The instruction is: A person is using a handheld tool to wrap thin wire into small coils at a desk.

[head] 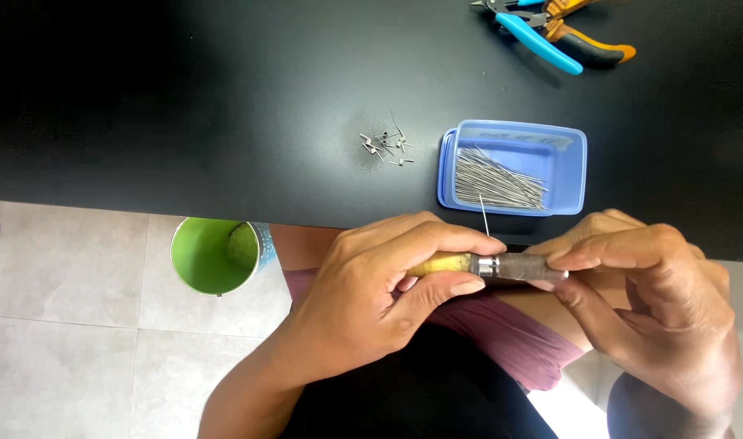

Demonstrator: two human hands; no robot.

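Observation:
My left hand (380, 284) grips the yellow wooden handle of a small hand tool (489, 265) held level just below the table edge. My right hand (648, 284) pinches the tool's grey front part beyond its metal collar. A thin steel wire (484, 216) sticks up from the tool near the collar. Just above it on the black table (184, 106) sits a shallow blue plastic tray (571, 150) holding several straight thin wires (497, 180). A small pile of short bent wire pieces (386, 147) lies to the tray's left.
Pliers with blue handles (542, 39) and pliers with orange-and-black handles (591, 45) lie at the table's far right edge. A green cup-shaped bin (213, 256) stands on the tiled floor (71, 325) to my left, below the table edge.

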